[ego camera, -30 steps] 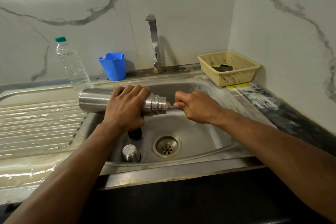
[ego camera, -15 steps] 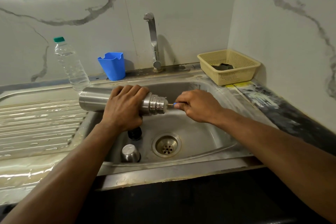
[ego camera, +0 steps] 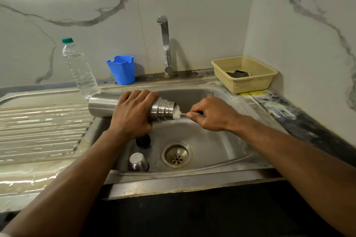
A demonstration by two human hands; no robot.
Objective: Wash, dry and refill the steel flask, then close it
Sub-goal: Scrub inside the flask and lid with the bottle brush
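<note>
**A:** What is worn on the arms?

**B:** Bare skin on both. The left forearm [ego camera: 77, 169] and the right forearm [ego camera: 289, 150] are uncovered from the wrists back to the edge of the picture.

**A:** And the hands themselves?

**B:** The left hand [ego camera: 133, 113] and the right hand [ego camera: 210, 114] are bare too, fingers and knuckles plain. On the right hand a short thumbnail [ego camera: 189, 115] shows at the tip.

**A:** Any cloth at all?

**B:** Far behind the left hand, in the bottom corner, a small pale patch [ego camera: 4, 234] lies against the upper arm. Whether it is a sleeve edge I cannot tell.
</note>
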